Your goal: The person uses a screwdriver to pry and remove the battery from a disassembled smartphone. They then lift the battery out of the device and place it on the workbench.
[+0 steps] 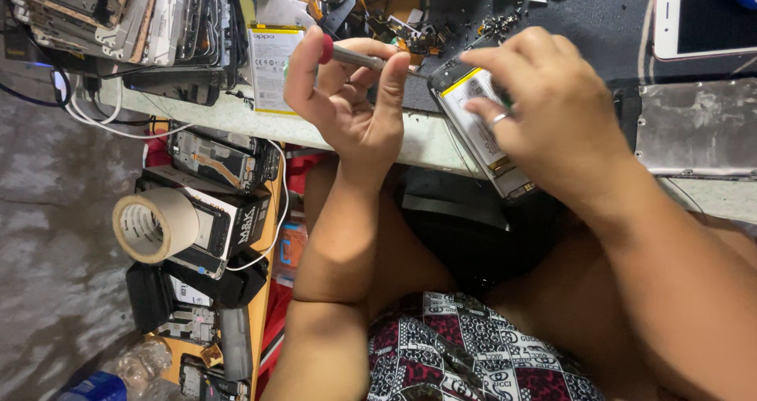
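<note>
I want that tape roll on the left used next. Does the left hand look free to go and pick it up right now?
Probably not as things stand: the left hand is wrapped around a red-capped screwdriver aimed at the opened phone. The tape roll itself lies uncovered, so the path looks open.

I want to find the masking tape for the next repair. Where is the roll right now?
In the head view the roll of tape lies at the left, on the pile of opened phones and boxes, below the table edge and left of the left forearm.

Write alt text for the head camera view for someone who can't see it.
The left hand holds a red-capped screwdriver to an opened phone that the right hand grips over a cluttered workbench. A roll of tape and phone parts lie to the left.
</note>
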